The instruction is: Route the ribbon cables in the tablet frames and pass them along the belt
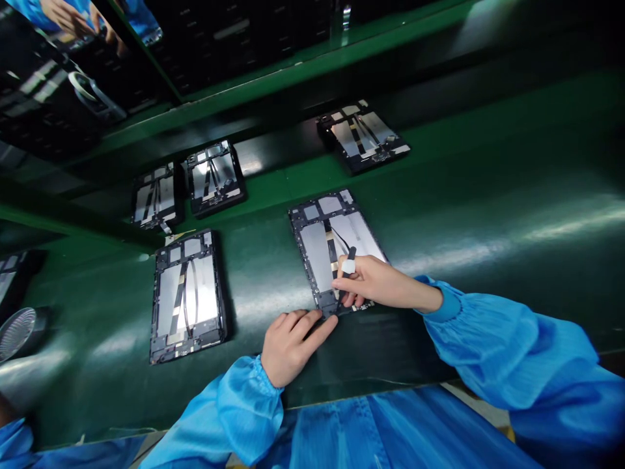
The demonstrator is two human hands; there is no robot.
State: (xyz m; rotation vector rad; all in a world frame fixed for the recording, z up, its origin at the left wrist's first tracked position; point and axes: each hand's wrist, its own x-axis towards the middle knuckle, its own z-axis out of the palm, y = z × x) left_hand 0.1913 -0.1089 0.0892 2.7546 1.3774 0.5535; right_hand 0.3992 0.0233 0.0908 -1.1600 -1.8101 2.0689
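An opened tablet back [327,244] with silver plates and black ribbon cables lies on the green belt in front of me. My right hand [375,283] rests on its near end, pinching a thin black tool [346,270] with a white cot on one finger; the tool's tip points down at the tablet's near edge. My left hand [293,339] lies on the belt with fingers curled, its fingertips pressing the tablet's near left corner. Both arms wear blue sleeves.
A second opened tablet [188,293] lies to the left. Two more tablets [215,176] [156,195] and another [361,133] sit farther back on a dark strip. A round mesh object [17,332] stands at the left edge. Black trays fill the shelf behind.
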